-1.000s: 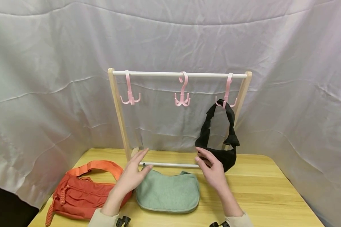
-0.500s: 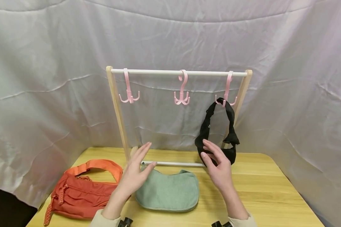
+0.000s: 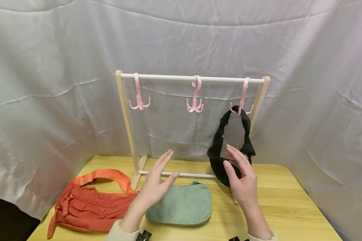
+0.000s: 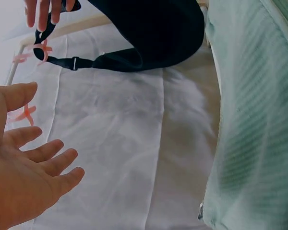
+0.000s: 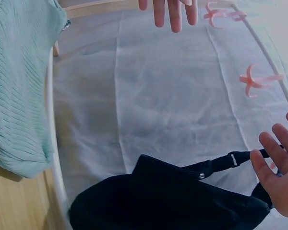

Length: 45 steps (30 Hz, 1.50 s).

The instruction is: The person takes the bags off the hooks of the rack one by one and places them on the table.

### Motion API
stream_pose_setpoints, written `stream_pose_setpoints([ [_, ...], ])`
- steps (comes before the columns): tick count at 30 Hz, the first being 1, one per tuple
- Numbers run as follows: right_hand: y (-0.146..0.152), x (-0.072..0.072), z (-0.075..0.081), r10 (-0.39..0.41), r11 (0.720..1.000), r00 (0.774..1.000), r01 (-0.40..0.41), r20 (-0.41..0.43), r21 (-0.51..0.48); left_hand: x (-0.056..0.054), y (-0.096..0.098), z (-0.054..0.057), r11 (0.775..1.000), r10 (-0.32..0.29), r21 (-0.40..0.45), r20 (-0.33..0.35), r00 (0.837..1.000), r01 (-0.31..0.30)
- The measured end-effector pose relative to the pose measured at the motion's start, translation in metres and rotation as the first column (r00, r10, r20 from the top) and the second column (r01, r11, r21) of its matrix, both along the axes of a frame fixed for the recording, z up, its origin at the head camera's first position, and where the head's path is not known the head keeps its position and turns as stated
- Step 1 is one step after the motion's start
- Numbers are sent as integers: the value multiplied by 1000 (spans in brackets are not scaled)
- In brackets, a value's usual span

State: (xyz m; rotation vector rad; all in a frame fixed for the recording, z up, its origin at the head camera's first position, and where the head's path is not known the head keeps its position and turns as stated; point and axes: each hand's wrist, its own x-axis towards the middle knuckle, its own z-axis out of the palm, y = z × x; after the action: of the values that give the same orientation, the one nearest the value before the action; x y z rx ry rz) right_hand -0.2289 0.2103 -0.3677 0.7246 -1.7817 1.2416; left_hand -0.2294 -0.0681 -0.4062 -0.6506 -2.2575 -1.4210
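In the head view a black shoulder bag (image 3: 218,157) hangs by its strap from the right pink hook (image 3: 243,95). My right hand (image 3: 242,179) is raised in front of it, fingers spread and holding nothing, hiding part of its body. My left hand (image 3: 157,184) hovers over the left part of a green corduroy bag (image 3: 188,204) on the table, also with straight fingers and nothing held. The left wrist view shows that palm (image 4: 24,177) with its fingers apart. In the right wrist view the black bag (image 5: 168,206) lies close to my fingers.
A red bag (image 3: 90,207) with an orange strap lies at the left of the wooden table (image 3: 283,201). Behind stands a rack with a white top rail (image 3: 166,77), wooden legs and two more pink hooks, left (image 3: 139,97) and middle (image 3: 195,97). Grey cloth (image 3: 78,67) surrounds the table.
Both hands have drifted to the right in the head view, the right one also rising a little. The bags stay in their places, the black one still hanging from the right hook.
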Motion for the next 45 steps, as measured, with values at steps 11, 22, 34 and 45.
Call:
stream_pose_setpoints([
  [11,15,-1,21,-59,998,996,60,-70,12,-6,18,9,999,-31,20,-16,999,31],
  [22,29,6,50,-125,990,985,132,-120,53,-14,40,13,994,-70,85,-13,997,71],
  [34,31,5,91,-165,979,971,182,-175,87,-31,55,30,988,-47,147,-26,999,51],
  [45,52,-24,106,-249,949,941,284,-230,136,-50,73,53,985,-9,171,-76,997,22],
])
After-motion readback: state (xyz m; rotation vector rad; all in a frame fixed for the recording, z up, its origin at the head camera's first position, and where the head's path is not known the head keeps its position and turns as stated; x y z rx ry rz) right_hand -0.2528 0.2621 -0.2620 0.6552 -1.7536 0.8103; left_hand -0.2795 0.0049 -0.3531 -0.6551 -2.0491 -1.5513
